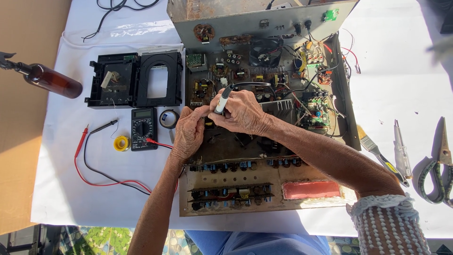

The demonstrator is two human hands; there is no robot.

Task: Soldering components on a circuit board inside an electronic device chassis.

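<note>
My table wears a white cloth [71,189]. On it lie the opened amplifier chassis [264,118], a multimeter [143,128], a solder spool [121,143], black plastic housings [134,79], a brown bottle [52,81], a brush [377,153] and scissors [439,170].

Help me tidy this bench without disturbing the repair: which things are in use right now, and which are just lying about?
In use:
right hand gripping grey-handled tool
left hand beside it
opened amplifier chassis

Lying about:
multimeter with leads
yellow solder spool
tape roll
black plastic housing
brown bottle
brush
scissors
</note>
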